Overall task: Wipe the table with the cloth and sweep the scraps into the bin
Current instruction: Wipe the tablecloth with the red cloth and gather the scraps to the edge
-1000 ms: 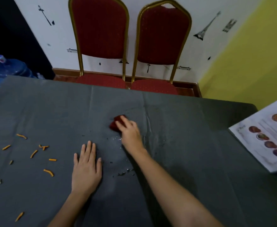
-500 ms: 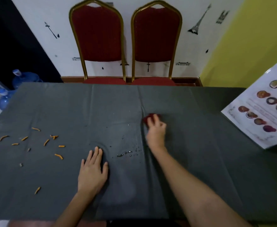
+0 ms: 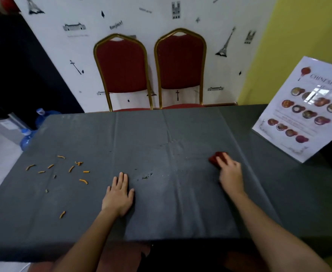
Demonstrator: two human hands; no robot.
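A small red cloth lies on the dark grey tablecloth, right of centre, with my right hand pressed down on it; only its far edge shows past my fingers. My left hand rests flat on the table near the front middle, fingers slightly apart, holding nothing. Several orange scraps are scattered over the left part of the table. A few dark crumbs and wet spots sit between my hands. No bin is in view.
A laminated food menu stands at the table's right edge. Two red chairs with gold frames stand against the wall behind the table. Blue water bottles are on the floor at the far left.
My right hand has slid the red cloth to the right across the table, from the middle to right of centre. My left hand has stayed flat in place. The view has pulled back.
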